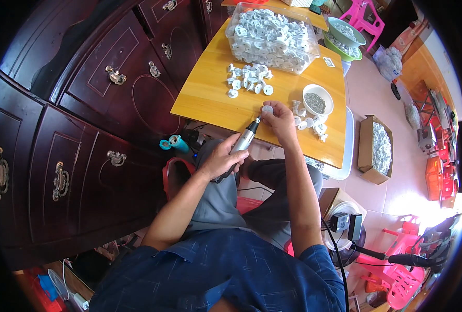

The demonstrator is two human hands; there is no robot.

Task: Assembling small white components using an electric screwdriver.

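Note:
My left hand [226, 160] is wrapped round a silver and black electric screwdriver [246, 136], its tip pointing up and away from me. At that tip, over the near edge of the table, my right hand [279, 122] pinches a small round white plastic part [267, 109]. Tip and part meet or nearly so; the exact contact is too small to tell. Just right of my right hand lie several loose white plastic parts [309, 122], beside a white bowl [328, 107] of small metal screws. A further group of white parts [249, 78] lies beyond my hands.
A clear plastic bin [311, 54] heaped with white parts stands at the table's [205, 93] far side. Dark wooden cabinets [101, 114] line the left. On the floor at right are a cardboard box [366, 148] of white parts and pink chairs [405, 255]. A black cable [340, 255] hangs near my right elbow.

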